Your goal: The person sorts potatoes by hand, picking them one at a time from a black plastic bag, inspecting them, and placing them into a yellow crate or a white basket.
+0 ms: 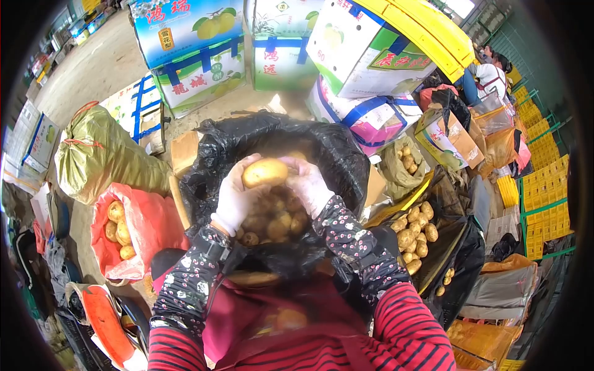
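A single yellow-brown potato (pixel 265 173) is held up over a box lined with a black plastic bag (pixel 337 154). My left hand (pixel 235 193), in a whitish glove, wraps round the potato's left side and underside. At its right end, the gloved fingers of my right hand (pixel 307 184) close on the same potato. Below both hands, many potatoes (pixel 278 224) lie inside the black bag, partly shaded and blurred. The wrists partly cover the box's near side.
An open red sack (pixel 139 229) with potatoes and a tied green sack (pixel 102 154) stand at left. More potatoes (pixel 417 235) lie on black sheeting at right, near a small open sack (pixel 402 164). Stacked fruit cartons (pixel 201 74) and yellow crates (pixel 544 191) stand beyond; a person (pixel 492 74) sits far right.
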Motion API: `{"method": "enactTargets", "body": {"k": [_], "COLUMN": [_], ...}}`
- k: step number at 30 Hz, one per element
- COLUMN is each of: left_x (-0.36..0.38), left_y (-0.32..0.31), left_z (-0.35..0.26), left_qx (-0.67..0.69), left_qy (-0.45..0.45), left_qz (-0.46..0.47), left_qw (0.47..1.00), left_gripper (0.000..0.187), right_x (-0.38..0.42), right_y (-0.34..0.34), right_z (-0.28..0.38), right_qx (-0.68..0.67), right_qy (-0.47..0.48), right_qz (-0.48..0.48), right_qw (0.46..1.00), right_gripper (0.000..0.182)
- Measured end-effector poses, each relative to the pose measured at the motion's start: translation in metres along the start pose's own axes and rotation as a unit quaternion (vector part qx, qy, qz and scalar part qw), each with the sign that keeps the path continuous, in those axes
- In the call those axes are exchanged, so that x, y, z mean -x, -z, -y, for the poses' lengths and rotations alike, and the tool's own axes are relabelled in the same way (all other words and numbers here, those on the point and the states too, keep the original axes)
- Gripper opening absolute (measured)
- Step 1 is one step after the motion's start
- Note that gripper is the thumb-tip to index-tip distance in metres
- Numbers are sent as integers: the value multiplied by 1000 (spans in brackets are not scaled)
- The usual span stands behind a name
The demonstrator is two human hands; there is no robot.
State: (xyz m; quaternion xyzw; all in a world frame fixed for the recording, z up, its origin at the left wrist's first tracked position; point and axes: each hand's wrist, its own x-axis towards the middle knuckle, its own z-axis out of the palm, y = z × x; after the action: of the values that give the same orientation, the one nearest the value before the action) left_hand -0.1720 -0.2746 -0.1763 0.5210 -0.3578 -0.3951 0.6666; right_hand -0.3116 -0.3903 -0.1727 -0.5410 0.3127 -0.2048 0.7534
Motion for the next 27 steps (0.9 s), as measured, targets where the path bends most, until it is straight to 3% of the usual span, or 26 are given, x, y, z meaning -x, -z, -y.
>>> {"method": "enactTargets", "body": {"k": [2,5,8,9,12,15,21,25,27], "left_x": [0,1,-2,-3,4,4,4,2,5], "left_y": [2,7,13,13,7,7,14,16,9], "left_z": [-2,-1,15,16,4,7,7,20,12], "left_qx": [103,196,230,227,151,84,207,235,238], "left_qy": [44,111,129,133,180,165,194,191,234], "left_qz": [-5,-12,6,11,-12,-16,-1,16,-10], "left_qw": [994,974,965,965,972,983,959,953,943], "left_gripper": [53,53,53,53,52,48,45,44,42], "right_x": [1,-8,-2,-1,-1,9,14,7,1], "right_y": [5,14,4,0,-7,-16,-24,-17,-10], "right_z": [6,6,16,9,1,10,14,1,-8], "right_qx": [43,-55,-103,-43,93,369,391,394,383], "right_qy": [14,-2,-41,27,98,196,170,246,309], "right_qz": [4,34,139,141,76,16,-5,-32,-50], "right_qw": [999,998,984,989,988,908,905,885,869], "right_gripper": [53,59,69,69,65,66,62,48,40]}}
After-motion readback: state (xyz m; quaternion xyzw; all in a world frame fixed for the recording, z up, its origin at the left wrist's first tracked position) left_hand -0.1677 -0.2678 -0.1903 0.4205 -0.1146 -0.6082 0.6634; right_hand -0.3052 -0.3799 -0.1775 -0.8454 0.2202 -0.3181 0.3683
